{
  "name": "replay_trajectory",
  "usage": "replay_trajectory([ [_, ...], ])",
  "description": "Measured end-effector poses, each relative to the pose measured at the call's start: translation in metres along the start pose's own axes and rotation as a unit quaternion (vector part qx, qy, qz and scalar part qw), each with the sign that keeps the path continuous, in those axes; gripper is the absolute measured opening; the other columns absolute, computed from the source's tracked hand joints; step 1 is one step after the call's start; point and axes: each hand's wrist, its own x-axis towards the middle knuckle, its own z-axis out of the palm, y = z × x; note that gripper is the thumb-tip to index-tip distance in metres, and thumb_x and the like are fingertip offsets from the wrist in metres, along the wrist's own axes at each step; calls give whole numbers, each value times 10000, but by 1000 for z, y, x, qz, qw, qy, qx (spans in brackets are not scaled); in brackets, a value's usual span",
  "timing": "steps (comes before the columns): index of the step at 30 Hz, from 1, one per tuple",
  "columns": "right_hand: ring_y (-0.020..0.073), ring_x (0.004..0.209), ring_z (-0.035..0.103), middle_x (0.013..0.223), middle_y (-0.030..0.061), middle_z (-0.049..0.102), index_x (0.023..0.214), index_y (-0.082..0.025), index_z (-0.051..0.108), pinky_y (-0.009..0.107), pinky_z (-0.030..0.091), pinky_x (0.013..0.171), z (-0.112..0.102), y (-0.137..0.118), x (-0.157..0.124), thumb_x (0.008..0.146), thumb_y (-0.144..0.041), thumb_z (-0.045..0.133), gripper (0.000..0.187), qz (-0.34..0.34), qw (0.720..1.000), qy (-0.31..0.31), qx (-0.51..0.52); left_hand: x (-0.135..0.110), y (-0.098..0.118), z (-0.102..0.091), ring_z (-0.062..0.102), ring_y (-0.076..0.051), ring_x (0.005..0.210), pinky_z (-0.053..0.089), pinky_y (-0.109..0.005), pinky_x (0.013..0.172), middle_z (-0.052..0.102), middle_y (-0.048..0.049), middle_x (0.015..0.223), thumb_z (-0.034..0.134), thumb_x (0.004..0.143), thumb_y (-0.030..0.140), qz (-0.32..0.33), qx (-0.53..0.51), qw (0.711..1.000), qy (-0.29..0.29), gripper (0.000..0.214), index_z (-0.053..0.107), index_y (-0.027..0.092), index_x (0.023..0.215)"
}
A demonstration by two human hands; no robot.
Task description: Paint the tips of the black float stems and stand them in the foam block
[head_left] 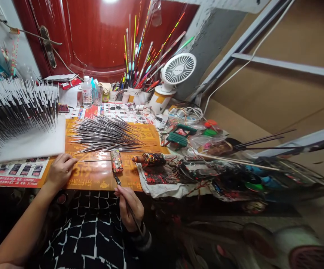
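Observation:
My left hand (59, 172) is closed at the table's front edge, its fingers pinching the left end of a thin fishing float (97, 160). The float lies level, running right across a small paint-spattered block (117, 161) toward the tip of a paint-covered motor tool (152, 159). In my right hand (131, 207) is a slim dark paintbrush (117, 180), held like a pen, its tip at the lower end of the block. Just behind, a loose pile of dark thin floats (106, 132) covers part of the orange mat (91, 181).
At left, many dark floats with white tips (18, 101) stand in a white foam slab (58, 138). Along the back are a water bottle (87, 93), cups of coloured floats and a white fan (179, 69). A paint-stained cloth (164, 189), wires and clutter fill the right.

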Motion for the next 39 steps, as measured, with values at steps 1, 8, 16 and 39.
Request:
replay_trajectory([
  [1,169,873,716,1010,61,722,1352,-242,604,318,632,756,3,0,0,936,-14,508,484,-6,1000,-6,2,0,1,3,565,-207,855,473,-326,787,643,-55,902,531,969,204,-1,0,1000,1,201,731,218,993],
  [8,207,997,716,1086,103,718,1485,-226,484,353,647,814,39,0,2,911,18,522,625,-86,994,-66,22,-5,15,19,545,-208,867,461,-330,789,640,-59,897,564,955,190,-10,-3,1000,6,165,724,217,989],
  [16,221,1026,722,1122,120,726,1535,-226,421,370,639,870,73,-2,0,944,-29,526,632,-130,987,-96,-19,-9,20,24,548,-188,856,471,-314,788,641,-60,905,536,981,182,-4,-19,1000,23,182,716,202,971],
  [39,238,1094,702,1200,133,711,1562,-212,375,386,616,928,76,-3,-4,974,-66,504,619,-125,980,-133,-85,-11,22,24,560,-196,876,502,-346,797,644,-75,900,496,1012,244,-13,-42,999,20,241,730,198,984],
])
